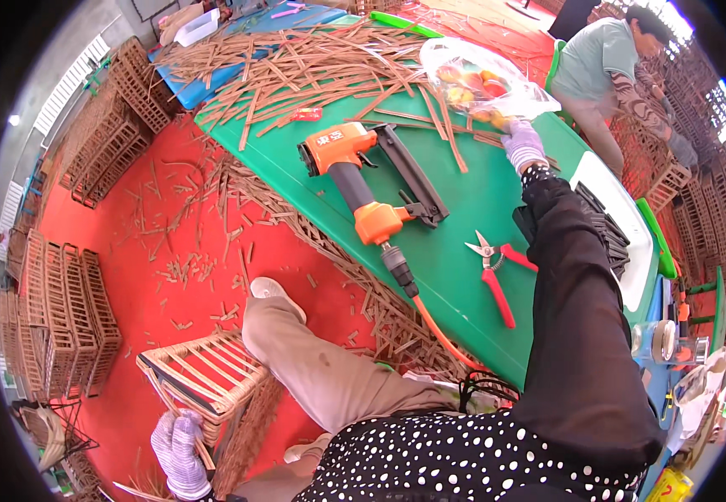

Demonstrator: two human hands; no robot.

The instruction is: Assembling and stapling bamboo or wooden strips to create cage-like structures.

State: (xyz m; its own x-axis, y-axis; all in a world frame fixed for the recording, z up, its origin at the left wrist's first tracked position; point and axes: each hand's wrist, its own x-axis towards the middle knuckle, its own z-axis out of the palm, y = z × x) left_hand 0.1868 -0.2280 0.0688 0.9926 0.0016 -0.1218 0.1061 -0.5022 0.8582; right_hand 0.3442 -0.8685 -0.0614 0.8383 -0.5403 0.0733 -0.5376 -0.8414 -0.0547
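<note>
At the lower left, my left hand, in a pale striped knit glove, is closed on a wicker basket with a dark frame and tan woven strips. The basket sits tilted beside my leg. My right arm stretches across the green table. Its gloved right hand grips the near edge of a clear plastic bag holding red and yellow fruit; the fingertips are partly hidden. An orange nail gun lies left of my right arm, its hose running toward me. Red-handled pruning shears rest open nearby.
Loose brown strips heap over the table's far end. A white tray of dark strips stands right of my arm. Stacked wicker baskets and offcuts lie on the red floor. A co-worker sits at the far right.
</note>
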